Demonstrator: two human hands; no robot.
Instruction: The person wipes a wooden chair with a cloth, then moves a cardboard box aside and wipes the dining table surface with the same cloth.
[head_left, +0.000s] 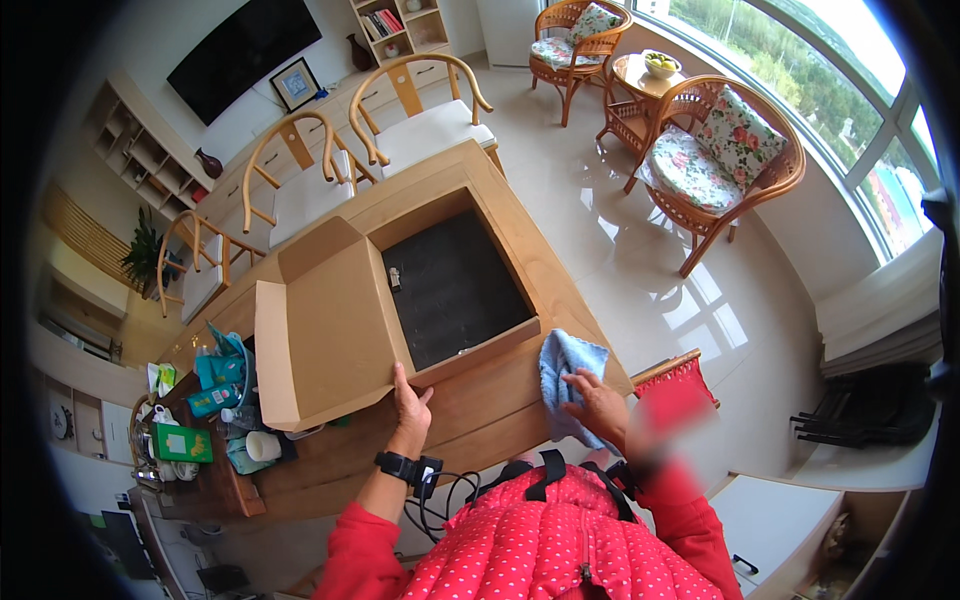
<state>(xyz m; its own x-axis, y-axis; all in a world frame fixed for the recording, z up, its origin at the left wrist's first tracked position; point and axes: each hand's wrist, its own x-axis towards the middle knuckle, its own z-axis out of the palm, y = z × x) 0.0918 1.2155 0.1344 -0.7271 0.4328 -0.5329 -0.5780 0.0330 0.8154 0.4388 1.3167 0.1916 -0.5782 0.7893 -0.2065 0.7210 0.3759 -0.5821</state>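
Observation:
An open cardboard box (330, 337) lies on the wooden table (480, 420), its lid folded out to the left. Black material (454, 281) covers the bottom of the box, with a small light-coloured item (394, 279) near its left wall. My left hand (411, 409) is at the near edge of the box by the lid's hinge, fingers against the cardboard; a firm grip cannot be made out. Under my right hand (600, 405) is a crumpled light blue cloth (566, 360), which hangs over the near table edge. My right fingers are spread on it.
Bottles, teal packets (220, 371), a white cup (263, 446) and a green box (182, 442) crowd the table's left side. Wooden armchairs (420, 135) line the far side. A red fabric seat (679, 375) stands near the right corner; rattan chairs (697, 172) are by the window.

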